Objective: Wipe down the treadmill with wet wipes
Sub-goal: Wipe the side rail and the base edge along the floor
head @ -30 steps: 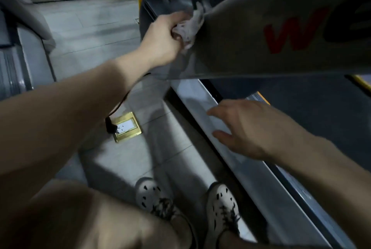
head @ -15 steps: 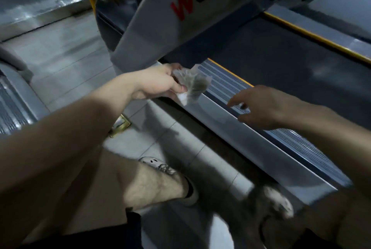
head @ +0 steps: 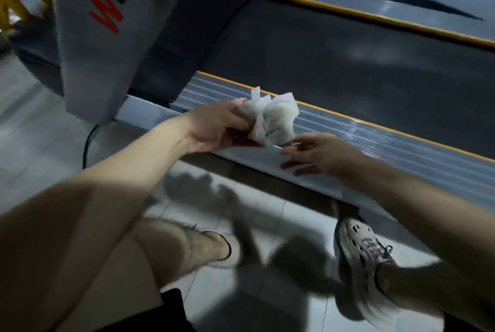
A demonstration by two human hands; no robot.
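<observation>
The left hand [head: 214,128] has come away from the slanted grey post with red and black letters [head: 101,23], where it was rubbing a moment ago. Now it is down low, over the near edge of the treadmill [head: 144,112]. The right hand [head: 321,156] has moved in closer too, and its fingertips are nearly at the wipe.

The crumpled white wet wipe [head: 270,120] is bunched up in the left hand. That grip is closed tight around one end, and the rest of the wipe sticks out loose. The wipe is in the air just above the grey ribbed side rail [head: 375,144] with its thin yellow line. As far as I can see, it is not touching the rail. The right hand's grip is open, with its fingers spread and a bit blurry, and it holds nothing.

Past the rail is the wide black running belt [head: 321,50]. The person stands on the pale tiled floor [head: 40,130] beside the machine. A thin black cable [head: 87,141] runs down by the foot of the post.

I think the post is done for now. The hands look ready to meet, maybe to fold the wipe to a cleaner side or to pass it over. The rail looks like the next part to wipe.
</observation>
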